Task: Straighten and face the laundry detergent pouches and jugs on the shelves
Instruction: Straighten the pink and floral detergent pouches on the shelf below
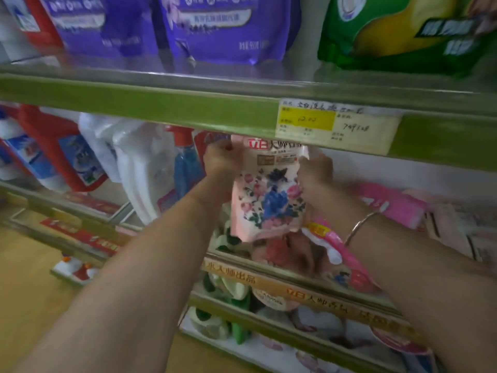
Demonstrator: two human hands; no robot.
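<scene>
A pink detergent pouch (269,192) with a blue and pink flower print hangs upright just under the green shelf edge (161,109), its printed front towards me. My left hand (222,157) grips its top left corner and my right hand (316,168) grips its top right corner. The pouch's lower edge is lifted above other pouches (279,251) lying on the middle shelf. Purple pouches (223,25) and a green pouch (403,30) stand on the top shelf. Red and blue jugs (61,152) stand at the left of the middle shelf.
A white jug (137,173) and a blue spray bottle (185,162) stand left of the held pouch. Pink pouches (390,203) lie flat at the right. A price label (336,127) is stuck on the shelf edge. Lower shelves hold more pouches (236,292).
</scene>
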